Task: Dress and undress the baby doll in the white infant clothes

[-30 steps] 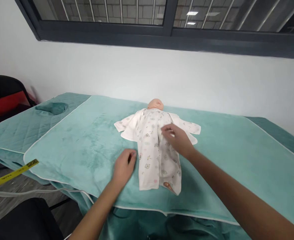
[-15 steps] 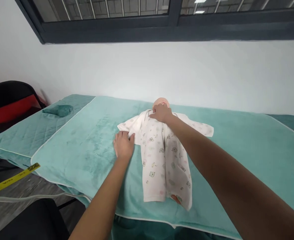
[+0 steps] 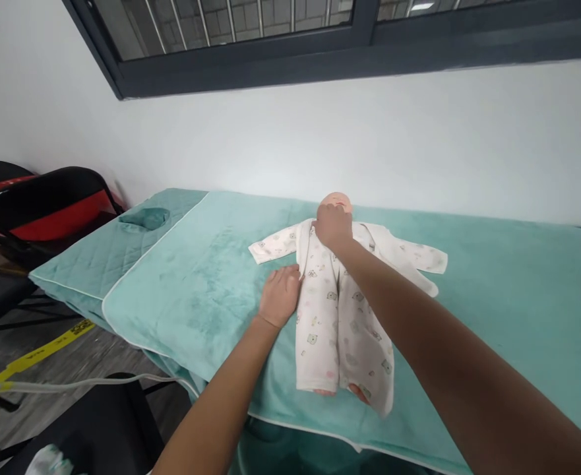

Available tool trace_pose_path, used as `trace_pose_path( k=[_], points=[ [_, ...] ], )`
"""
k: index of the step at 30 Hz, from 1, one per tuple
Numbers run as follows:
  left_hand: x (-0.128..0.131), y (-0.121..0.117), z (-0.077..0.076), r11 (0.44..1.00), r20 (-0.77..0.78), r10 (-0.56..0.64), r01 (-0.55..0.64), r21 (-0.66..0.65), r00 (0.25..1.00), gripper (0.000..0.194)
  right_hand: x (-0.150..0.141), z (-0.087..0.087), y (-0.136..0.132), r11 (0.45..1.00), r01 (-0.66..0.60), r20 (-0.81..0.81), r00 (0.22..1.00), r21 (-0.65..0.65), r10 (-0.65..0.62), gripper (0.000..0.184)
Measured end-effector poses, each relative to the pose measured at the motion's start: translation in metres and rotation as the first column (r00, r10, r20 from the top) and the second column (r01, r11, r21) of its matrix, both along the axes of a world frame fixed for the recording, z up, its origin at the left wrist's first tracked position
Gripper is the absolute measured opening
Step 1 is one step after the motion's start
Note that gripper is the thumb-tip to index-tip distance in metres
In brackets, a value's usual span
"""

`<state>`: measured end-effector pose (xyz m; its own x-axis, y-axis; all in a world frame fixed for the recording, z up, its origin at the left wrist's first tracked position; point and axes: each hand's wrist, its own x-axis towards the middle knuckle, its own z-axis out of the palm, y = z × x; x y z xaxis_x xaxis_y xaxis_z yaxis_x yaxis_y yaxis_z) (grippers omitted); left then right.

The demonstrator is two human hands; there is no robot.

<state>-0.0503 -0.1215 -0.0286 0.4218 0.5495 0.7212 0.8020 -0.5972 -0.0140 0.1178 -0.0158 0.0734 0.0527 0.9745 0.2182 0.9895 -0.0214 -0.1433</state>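
A baby doll (image 3: 337, 199) lies on its back on a teal towel (image 3: 206, 290), dressed in a white printed romper (image 3: 339, 316) with sleeves spread to both sides. My right hand (image 3: 334, 226) is closed at the romper's neckline, just below the doll's head. My left hand (image 3: 279, 295) rests against the romper's left side near the waist, fingers curled on the fabric edge. The doll's feet peek out of the leg openings near the towel's front edge.
The towel covers a quilted teal massage bed (image 3: 97, 257) with a face hole (image 3: 146, 218) at its left end. Black and red chairs (image 3: 47, 211) stand to the left. A white wall and dark window frame are behind. Yellow tape (image 3: 43, 349) marks the floor.
My right hand went from the romper's middle up to the neckline. My left hand moved from the towel onto the romper's side. The view shifted left.
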Motion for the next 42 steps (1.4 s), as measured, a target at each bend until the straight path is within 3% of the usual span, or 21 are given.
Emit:
trace_pose_path(
  k=[4, 10, 14, 18, 22, 24, 26, 32, 38, 42],
  points=[
    [0.001, -0.001, 0.005, 0.991, -0.066, -0.129, 0.131, 0.015, 0.989, 0.024, -0.01, -0.001, -0.012, 0.97, -0.228, 0.124, 0.968, 0.084, 0.217, 0.033],
    [-0.001, 0.0, 0.009, 0.972, -0.143, -0.234, 0.23, -0.045, 0.962, 0.042, -0.035, -0.005, -0.015, 0.98, -0.176, -0.003, 0.984, -0.093, 0.177, 0.032],
    [-0.002, 0.0, 0.008, 0.974, -0.137, -0.222, 0.213, -0.076, 0.965, 0.047, -0.035, 0.0, -0.01, 0.976, -0.202, -0.072, 0.978, -0.084, 0.196, 0.026],
    [0.0, 0.0, 0.006, 0.984, -0.074, -0.115, 0.103, -0.144, 0.991, 0.046, -0.004, 0.007, -0.003, 0.968, -0.245, -0.223, 0.943, 0.047, 0.249, 0.032],
    [0.001, 0.003, 0.005, 0.965, -0.078, -0.028, 0.007, -0.262, 0.997, 0.025, 0.038, 0.002, -0.002, 0.961, -0.063, -0.519, 0.831, 0.27, 0.2, 0.024],
    [0.002, 0.003, 0.004, 0.963, -0.116, -0.012, -0.02, -0.269, 0.993, 0.012, 0.05, -0.005, -0.003, 0.964, 0.022, -0.623, 0.767, 0.267, 0.155, 0.022],
    [0.002, 0.003, 0.003, 0.974, -0.131, -0.007, -0.023, -0.225, 0.991, 0.012, 0.056, -0.012, -0.005, 0.968, 0.063, -0.698, 0.704, 0.242, 0.129, 0.023],
    [0.001, -0.004, 0.005, 0.992, -0.074, -0.111, 0.106, -0.061, 0.991, 0.022, 0.057, -0.023, -0.011, 0.97, 0.073, -0.796, 0.587, 0.233, 0.147, 0.027],
    [0.006, -0.015, 0.013, 0.975, 0.061, -0.221, 0.219, 0.039, 0.973, 0.031, 0.069, -0.03, -0.017, 0.973, 0.03, -0.909, 0.362, 0.231, 0.205, 0.031],
    [0.014, -0.021, 0.023, 0.96, 0.108, -0.28, 0.276, 0.051, 0.954, 0.034, 0.073, -0.032, -0.015, 0.971, 0.008, -0.92, 0.322, 0.238, 0.222, 0.029]
  ],
)
